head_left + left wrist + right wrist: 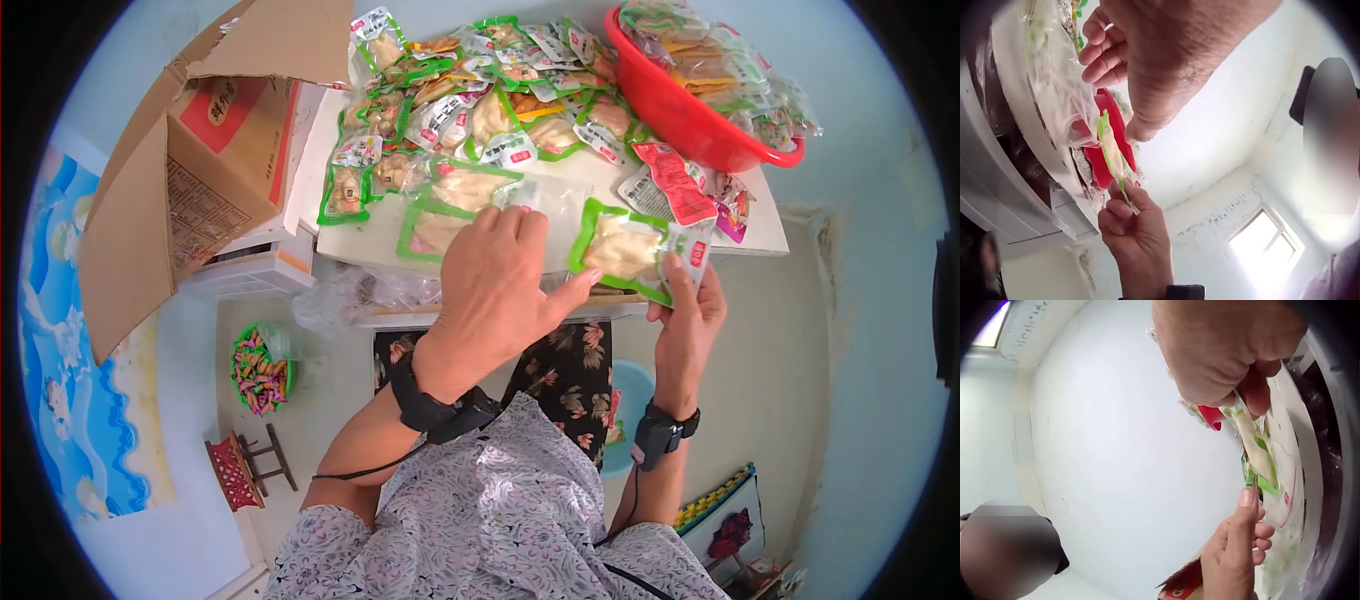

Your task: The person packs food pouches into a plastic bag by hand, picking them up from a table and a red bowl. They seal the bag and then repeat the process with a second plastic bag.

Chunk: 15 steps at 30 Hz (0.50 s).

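Observation:
My right hand [692, 305] pinches a green-edged vacuum food pouch [622, 246] by its right end, holding it at the table's front edge. Pale food shows through the pouch's clear window. The left hand [497, 275] is over a clear plastic bag [562, 205], its fingers loosely bent and its thumb stretched toward the pouch's left edge. In the left wrist view, nothing shows between that hand's thumb and fingers [1107, 62]. Two similar pouches [465, 187] lie under clear plastic just beyond the left hand.
Many food pouches [490, 120] are heaped on the white table [350, 238]. A red basin [690, 130] piled with packets stands at the back right, with a red packet [675, 183] before it. An open cardboard box [225, 150] stands at left. A green basket [262, 368] sits on the floor.

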Tool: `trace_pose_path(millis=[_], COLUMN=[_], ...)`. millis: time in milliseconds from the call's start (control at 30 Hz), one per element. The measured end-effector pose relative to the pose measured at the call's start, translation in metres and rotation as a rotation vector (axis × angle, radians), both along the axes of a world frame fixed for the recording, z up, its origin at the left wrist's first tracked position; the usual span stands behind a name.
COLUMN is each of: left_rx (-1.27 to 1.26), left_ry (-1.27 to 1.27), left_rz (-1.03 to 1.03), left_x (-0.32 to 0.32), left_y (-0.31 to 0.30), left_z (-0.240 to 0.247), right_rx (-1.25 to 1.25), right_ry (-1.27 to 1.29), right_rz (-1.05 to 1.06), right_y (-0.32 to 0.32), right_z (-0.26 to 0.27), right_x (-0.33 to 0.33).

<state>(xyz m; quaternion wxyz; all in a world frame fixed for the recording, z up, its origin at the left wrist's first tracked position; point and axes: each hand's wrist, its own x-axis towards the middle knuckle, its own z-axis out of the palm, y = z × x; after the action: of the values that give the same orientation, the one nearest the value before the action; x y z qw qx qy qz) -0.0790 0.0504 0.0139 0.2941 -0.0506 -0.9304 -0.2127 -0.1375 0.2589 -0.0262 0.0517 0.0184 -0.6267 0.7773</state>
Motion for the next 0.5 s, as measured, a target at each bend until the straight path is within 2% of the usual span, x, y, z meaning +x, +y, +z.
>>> trace_pose_path(millis=[133, 233, 333, 433, 500], left_rx=[-0.033, 0.013, 0.148, 0.076, 0.06], left_ry=[-0.122, -0.096, -0.217, -0.072, -0.102], left_rz=[0.013, -0.008, 0.041, 0.017, 0.019], left_x=[-0.003, -0.005, 0.001, 0.001, 0.002], left_y=[0.0, -0.005, 0.001, 0.004, 0.008], left_z=[-0.019, -0.023, -0.011, -0.011, -0.012], right_rx=[0.077, 0.068, 0.036, 0.052, 0.135], right_ry=[-0.017, -0.02, 0.01, 0.044, 0.08], right_rz=[-0.003, -0.012, -0.082, -0.132, -0.158], right_y=[-0.004, -0.002, 0.003, 0.009, 0.009], right_z=[-0.001, -0.004, -0.006, -0.003, -0.004], right_x=[-0.002, -0.004, -0.006, -0.004, -0.001])
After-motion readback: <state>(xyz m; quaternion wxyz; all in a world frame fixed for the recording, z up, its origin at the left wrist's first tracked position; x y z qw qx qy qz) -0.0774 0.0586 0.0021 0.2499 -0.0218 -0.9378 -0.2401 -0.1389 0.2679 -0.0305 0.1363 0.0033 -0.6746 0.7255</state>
